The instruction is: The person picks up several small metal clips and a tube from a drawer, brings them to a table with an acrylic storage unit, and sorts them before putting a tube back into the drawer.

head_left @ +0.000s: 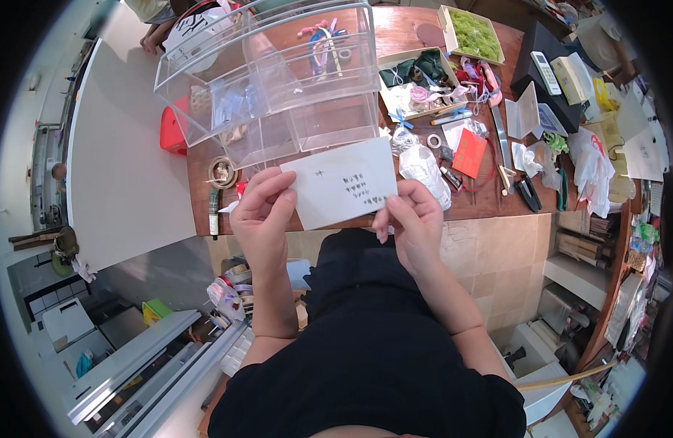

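Observation:
A white card (pixel 336 193) with a few lines of dark handwriting is held up between my two hands, tilted slightly, over the front edge of the wooden table. My left hand (pixel 262 208) pinches the card's left edge between thumb and fingers. At the lower right corner, my right hand (pixel 411 219) grips it the same way, its other fingers curled. Just behind the card stands a clear plastic drawer unit (pixel 329 131), its lower part partly hidden by the card. A crumpled white plastic bag (pixel 426 175) lies right of the card, close to my right hand.
A roll of tape (pixel 222 172) and a dark tube (pixel 214 212) lie at the table's left. Rightward are a red envelope (pixel 470 152), a box of ribbons (pixel 416 80), a black stapler (pixel 528 194) and a box of green moss (pixel 473 35). Another person's hand (pixel 151 40) shows far left.

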